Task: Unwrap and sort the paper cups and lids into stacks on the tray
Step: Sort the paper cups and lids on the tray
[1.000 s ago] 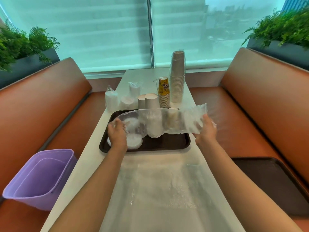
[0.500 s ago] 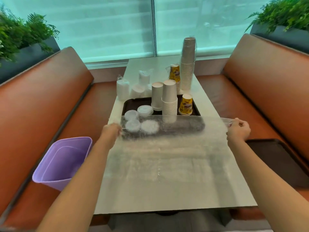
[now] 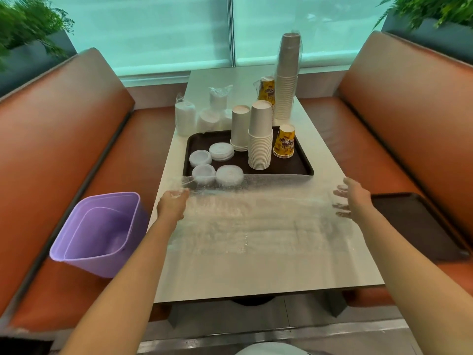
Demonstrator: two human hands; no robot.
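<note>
Head view — white table point(image 3: 256, 272), orange booth seats point(image 3: 76, 139), purple bin point(image 3: 97, 234).

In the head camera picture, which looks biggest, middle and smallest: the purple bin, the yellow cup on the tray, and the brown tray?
1. Brown tray and purple bin: they look about alike, and the bin sits nearer the camera, so I won't rank them.
2. Yellow cup: clearly smallest.
</note>
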